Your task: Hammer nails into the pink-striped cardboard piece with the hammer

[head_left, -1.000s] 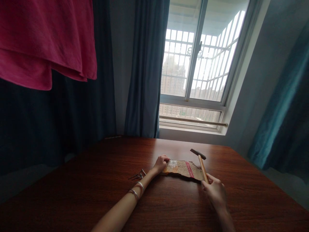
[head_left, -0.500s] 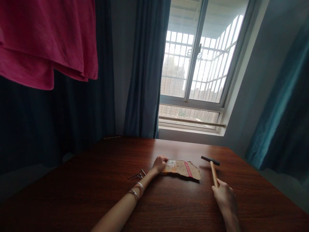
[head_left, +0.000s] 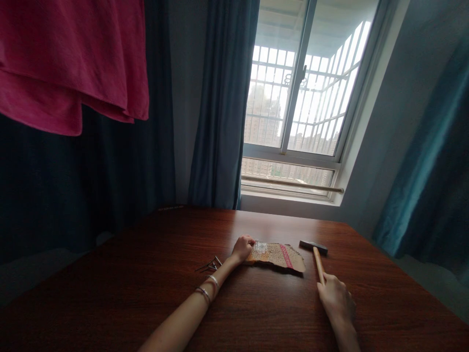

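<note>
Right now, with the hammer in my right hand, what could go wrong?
Your left hand is at one end of the cardboard, so its fingers might get hit if the hammer swings that way. The loose nails lie close to your left forearm, which could brush or scatter them. A blow missing the cardboard might dent the tabletop.

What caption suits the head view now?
Right hand holds a hammer; left hand on the cardboard, nails nearby.
</note>
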{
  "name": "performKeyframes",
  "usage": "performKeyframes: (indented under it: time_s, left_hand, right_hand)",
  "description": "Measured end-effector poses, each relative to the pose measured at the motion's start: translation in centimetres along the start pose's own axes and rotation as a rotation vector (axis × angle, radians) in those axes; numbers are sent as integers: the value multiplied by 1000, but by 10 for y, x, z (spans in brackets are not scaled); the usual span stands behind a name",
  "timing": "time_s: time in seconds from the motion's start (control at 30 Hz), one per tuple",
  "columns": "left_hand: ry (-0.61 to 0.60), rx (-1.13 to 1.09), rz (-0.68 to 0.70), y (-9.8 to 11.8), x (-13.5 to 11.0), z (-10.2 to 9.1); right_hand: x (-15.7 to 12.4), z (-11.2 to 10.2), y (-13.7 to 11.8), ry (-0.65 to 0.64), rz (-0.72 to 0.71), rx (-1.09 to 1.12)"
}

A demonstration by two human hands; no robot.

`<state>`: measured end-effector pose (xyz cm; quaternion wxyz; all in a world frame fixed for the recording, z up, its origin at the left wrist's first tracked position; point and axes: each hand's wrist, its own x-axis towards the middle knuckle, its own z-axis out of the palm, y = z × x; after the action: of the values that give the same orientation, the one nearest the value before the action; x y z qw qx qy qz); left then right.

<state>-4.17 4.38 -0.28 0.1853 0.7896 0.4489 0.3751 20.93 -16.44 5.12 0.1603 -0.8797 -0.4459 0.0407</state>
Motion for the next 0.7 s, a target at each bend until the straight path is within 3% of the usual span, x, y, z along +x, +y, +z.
performKeyframes:
  time_s: [0.27,0.7]
  left_hand:
    - [17,2,18,-2,0,1]
    - [9,-10,21,-3,-2,3]
  right_hand:
    - [-1,6,0,74,-12,-3]
    - [-1,15,7,69,-41,-81]
